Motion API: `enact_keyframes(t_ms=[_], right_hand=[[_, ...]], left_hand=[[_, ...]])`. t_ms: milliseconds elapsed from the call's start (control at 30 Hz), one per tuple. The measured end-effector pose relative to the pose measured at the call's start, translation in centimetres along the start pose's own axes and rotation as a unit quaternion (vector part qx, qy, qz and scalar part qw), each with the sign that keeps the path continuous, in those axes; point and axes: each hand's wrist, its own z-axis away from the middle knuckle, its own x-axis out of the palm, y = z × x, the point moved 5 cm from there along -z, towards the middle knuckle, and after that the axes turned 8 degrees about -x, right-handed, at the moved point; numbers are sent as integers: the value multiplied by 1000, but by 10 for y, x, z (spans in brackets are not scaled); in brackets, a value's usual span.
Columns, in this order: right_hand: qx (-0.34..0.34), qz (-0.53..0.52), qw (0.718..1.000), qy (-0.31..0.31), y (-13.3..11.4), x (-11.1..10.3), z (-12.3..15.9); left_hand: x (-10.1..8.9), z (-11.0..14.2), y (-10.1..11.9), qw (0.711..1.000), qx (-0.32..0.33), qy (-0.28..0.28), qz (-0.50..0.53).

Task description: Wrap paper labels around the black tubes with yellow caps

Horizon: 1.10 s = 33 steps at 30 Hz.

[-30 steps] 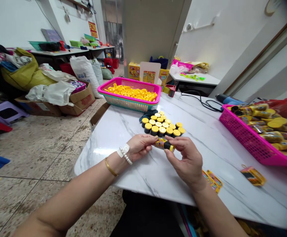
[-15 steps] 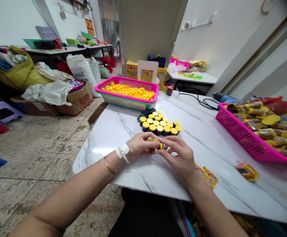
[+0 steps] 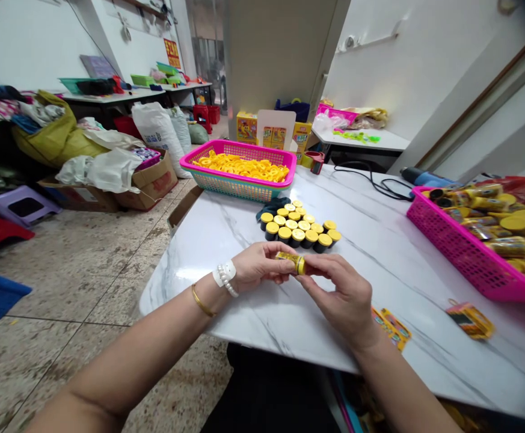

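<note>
And there's the yellow tube (image 3: 290, 258) at six o'clock of the yellow-capped pots (image 3: 297, 234), half hidden by fingers; left hand (image 3: 257, 264) pinches its body, right hand (image 3: 346, 291) pinches its end; at three o'clock, a pink basket (image 3: 463, 255) runs out of view.

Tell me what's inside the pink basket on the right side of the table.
The basket holds a jumbled heap of shiny yellow tubes. Only the top ones show; whatever lies deeper is covered by them and by the basket's side.
</note>
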Motion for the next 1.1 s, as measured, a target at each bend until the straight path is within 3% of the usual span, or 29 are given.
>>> enact_keyframes(t_ms=[67,133,233,333,400,600,700,867,1033,1100], right_hand=[[10,-9,1000,4,0,0,2],[76,-59,995,19,8,2,5],[203,-157,966,36,21,8,11],[253,-196,947,21,28,13,13],[236,-199,951,6,29,13,12],[105,-120,987,-27,20,9,12],[114,-109,987,-2,20,10,14],[228,-207,951,33,31,15,13],[114,-111,987,36,25,7,8],[93,-81,992,27,22,8,9]], left_hand=[[1,0,0,1000,17,1,-21],[2,0,2,998,36,4,-49],[3,0,4,994,57,8,-97],[6,0,4,991,62,6,-115],[7,-1,2,993,55,2,-103],[7,-2,-7,1000,0,-18,-9],[8,-2,-4,998,49,-15,-31],[11,-3,-1,989,81,20,-123],[2,-4,-10,998,-28,47,-32],[1,-5,-9,999,-17,36,-27]])
